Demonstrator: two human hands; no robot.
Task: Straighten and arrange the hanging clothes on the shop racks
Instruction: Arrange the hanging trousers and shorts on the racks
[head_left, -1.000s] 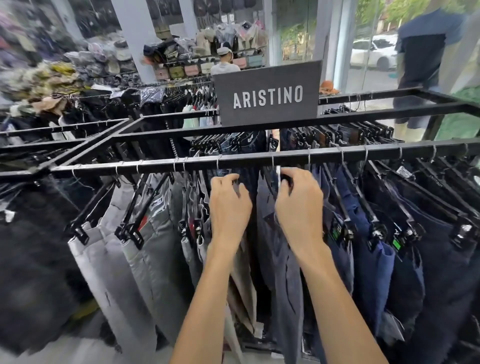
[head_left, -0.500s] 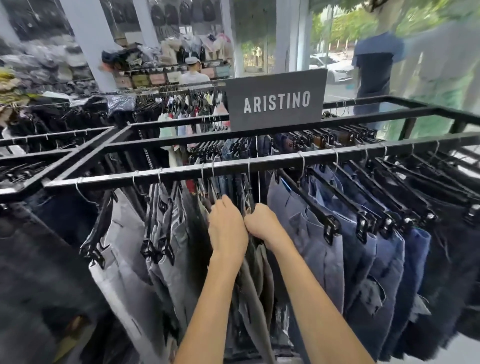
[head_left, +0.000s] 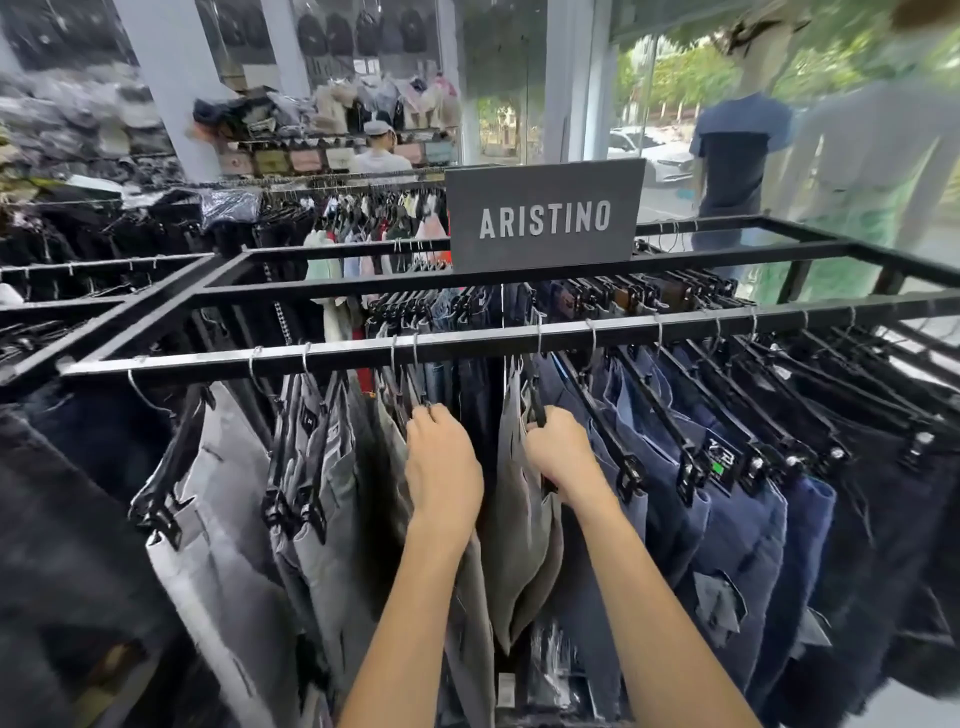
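A black metal rack rail (head_left: 467, 345) carries several pairs of trousers on black clip hangers. Grey and beige pairs (head_left: 322, 499) hang on the left, blue and dark denim pairs (head_left: 737, 514) on the right. My left hand (head_left: 441, 467) is curled on the hangers of the beige pairs, just left of a gap. My right hand (head_left: 558, 454) grips the black hanger of a khaki pair (head_left: 519, 530), which hangs apart from the others in the gap's middle.
A grey sign (head_left: 544, 217) reading ARISTINO stands on the rack's middle bar. More racks of clothes (head_left: 363, 218) fill the back and left. A person in a cap (head_left: 379, 153) stands behind them. Dressed mannequins (head_left: 737, 156) stand at the window on the right.
My hands, close together half a second ago, have moved apart. The right hand has slid the khaki pair to the right, opening a gap between it and the beige pairs.
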